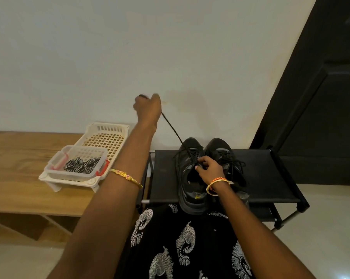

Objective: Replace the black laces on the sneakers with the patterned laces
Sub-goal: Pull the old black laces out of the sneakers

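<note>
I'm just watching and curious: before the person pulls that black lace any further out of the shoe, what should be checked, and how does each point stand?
1. Left hand has a firm grip on the black lace: ok, the lace runs taut from the fist.
2. Right hand steadies the left sneaker: ok, fingers rest at its eyelets.
3. Lace free of knots in the eyelets: cannot tell, black on black.
4. Sneaker sits securely on the black rack: not ok, its heel overhangs the front edge.
5. Patterned laces ready nearby: ok, in the clear basket on the wooden bench.
6. Right sneaker unlaced: not ok, black lace in place.
</note>
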